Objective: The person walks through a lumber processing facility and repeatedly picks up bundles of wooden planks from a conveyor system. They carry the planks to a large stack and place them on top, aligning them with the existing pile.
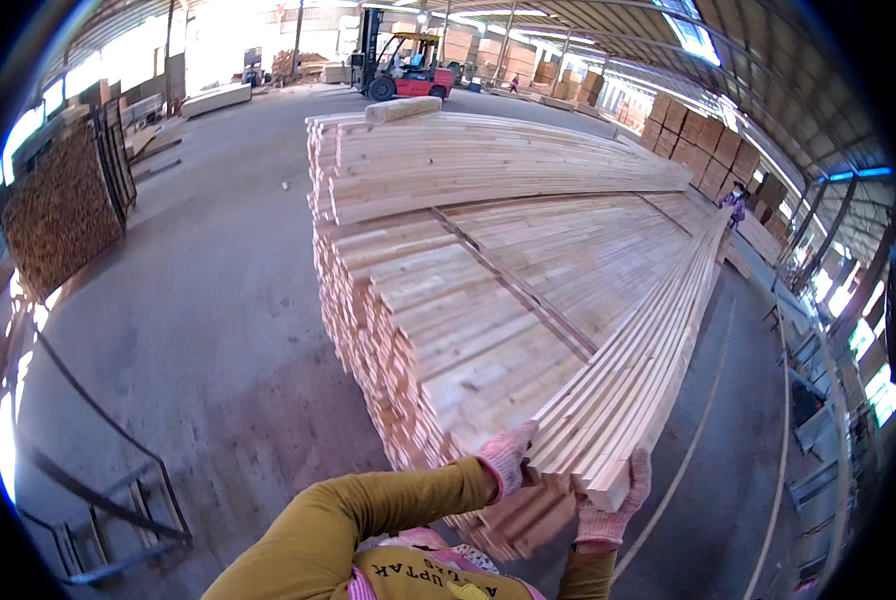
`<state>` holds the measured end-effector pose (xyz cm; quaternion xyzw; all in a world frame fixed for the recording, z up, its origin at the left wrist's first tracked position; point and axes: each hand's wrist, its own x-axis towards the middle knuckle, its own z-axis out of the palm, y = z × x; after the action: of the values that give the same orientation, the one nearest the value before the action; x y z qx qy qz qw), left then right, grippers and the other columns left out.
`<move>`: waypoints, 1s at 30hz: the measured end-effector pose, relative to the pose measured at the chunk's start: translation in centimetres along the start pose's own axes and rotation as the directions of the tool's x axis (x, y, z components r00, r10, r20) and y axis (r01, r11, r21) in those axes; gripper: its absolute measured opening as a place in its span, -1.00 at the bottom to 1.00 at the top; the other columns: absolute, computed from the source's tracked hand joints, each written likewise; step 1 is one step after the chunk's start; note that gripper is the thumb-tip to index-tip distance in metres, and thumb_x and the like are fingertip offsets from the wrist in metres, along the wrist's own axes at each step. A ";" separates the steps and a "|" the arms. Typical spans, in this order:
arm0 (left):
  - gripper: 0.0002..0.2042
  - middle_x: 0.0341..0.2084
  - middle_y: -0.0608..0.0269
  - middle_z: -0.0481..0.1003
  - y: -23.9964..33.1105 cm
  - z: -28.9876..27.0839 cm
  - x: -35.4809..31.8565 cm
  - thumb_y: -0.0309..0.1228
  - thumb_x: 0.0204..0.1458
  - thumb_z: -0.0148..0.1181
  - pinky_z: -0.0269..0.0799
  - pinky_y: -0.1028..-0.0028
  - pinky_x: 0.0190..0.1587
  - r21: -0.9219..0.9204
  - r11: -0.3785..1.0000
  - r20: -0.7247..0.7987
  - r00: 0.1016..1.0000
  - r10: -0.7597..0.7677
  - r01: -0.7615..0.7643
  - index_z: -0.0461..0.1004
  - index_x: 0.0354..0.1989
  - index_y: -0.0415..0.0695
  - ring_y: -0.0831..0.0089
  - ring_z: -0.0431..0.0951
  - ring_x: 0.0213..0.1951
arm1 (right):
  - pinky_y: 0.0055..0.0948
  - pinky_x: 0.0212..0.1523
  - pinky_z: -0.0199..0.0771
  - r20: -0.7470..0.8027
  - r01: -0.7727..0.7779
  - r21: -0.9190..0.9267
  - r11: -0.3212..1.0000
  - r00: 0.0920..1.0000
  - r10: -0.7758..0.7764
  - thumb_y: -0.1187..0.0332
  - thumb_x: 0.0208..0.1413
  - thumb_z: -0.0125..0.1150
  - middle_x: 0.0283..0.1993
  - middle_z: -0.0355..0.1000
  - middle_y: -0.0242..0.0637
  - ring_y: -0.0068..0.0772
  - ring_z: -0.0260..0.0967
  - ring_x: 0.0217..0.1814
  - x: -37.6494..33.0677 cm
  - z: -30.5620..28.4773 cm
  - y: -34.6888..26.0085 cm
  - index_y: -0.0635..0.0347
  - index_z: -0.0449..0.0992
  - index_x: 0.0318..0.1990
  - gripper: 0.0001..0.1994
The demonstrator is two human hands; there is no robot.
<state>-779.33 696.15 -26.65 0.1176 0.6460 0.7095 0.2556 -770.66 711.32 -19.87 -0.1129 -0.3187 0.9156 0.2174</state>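
Observation:
A tall stack of pale sawn timber boards (488, 300) fills the middle of the view. On its right edge lies a bundle of long boards (648, 350) that reaches to the far end. My left hand (508, 455), in a pink knit glove, grips the near end of this bundle on its left side. My right hand (613, 505), also gloved, holds the same end from the right and below. My sleeves are mustard yellow. A person (736, 203) stands at the far end of the bundle.
A red forklift (406, 70) stands at the back on the concrete floor (208, 320). Stacked timber packs (703, 145) line the right side, and a pile of wood pieces (58, 215) sits at the left. A metal frame (108, 510) lies at lower left.

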 end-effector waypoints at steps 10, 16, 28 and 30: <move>-0.62 -0.08 0.13 0.50 4.2 -21.5 11.7 -0.12 0.17 0.12 0.53 0.15 -0.27 -0.671 0.629 -0.188 0.731 -0.656 0.392 0.39 0.05 -0.09 0.19 0.55 -0.18 | -0.31 -0.20 0.65 -0.149 -0.130 0.059 0.990 0.979 0.138 0.17 0.05 0.28 -0.05 0.44 -0.18 -0.25 0.49 -0.08 11.6 14.0 17.7 0.27 0.38 0.08 -0.50; -0.56 -0.11 0.03 0.52 5.3 -32.9 17.6 -0.09 0.23 -0.02 0.55 0.08 -0.23 -0.691 0.631 -0.007 0.870 -0.494 0.353 0.38 0.08 -0.19 0.11 0.57 -0.18 | -0.28 -0.25 0.65 -0.141 -0.146 0.022 0.989 0.979 0.148 0.20 0.11 0.22 -0.12 0.53 -0.17 -0.25 0.54 -0.18 19.9 19.3 27.2 0.29 0.48 -0.03 -0.63; -0.57 -0.12 0.00 0.51 2.7 -60.0 27.7 -0.11 0.17 0.07 0.58 0.19 -0.20 -0.880 0.292 0.167 0.820 -0.547 0.374 0.38 0.08 -0.16 0.10 0.56 -0.17 | -0.20 -0.24 0.64 -0.186 -0.177 -0.220 0.959 0.973 0.136 0.19 0.14 0.23 0.02 0.43 -0.30 -0.32 0.46 -0.02 32.4 34.0 50.9 0.12 0.31 0.18 -0.51; -0.59 -0.13 0.06 0.53 3.5 -64.1 28.7 -0.12 0.13 0.15 0.60 0.21 -0.22 -0.882 0.306 0.187 0.864 -0.468 0.357 0.40 0.03 -0.13 0.22 0.58 -0.16 | -0.16 -0.27 0.65 -0.268 -0.155 -0.215 0.964 0.959 0.095 0.20 0.11 0.26 0.01 0.42 -0.30 -0.34 0.47 -0.05 33.7 39.0 53.1 0.12 0.25 0.20 -0.46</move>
<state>-836.12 655.94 -36.73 -0.2432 0.1880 0.8556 0.4164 -831.07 669.00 -25.64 -0.2745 -0.3859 0.8615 0.1832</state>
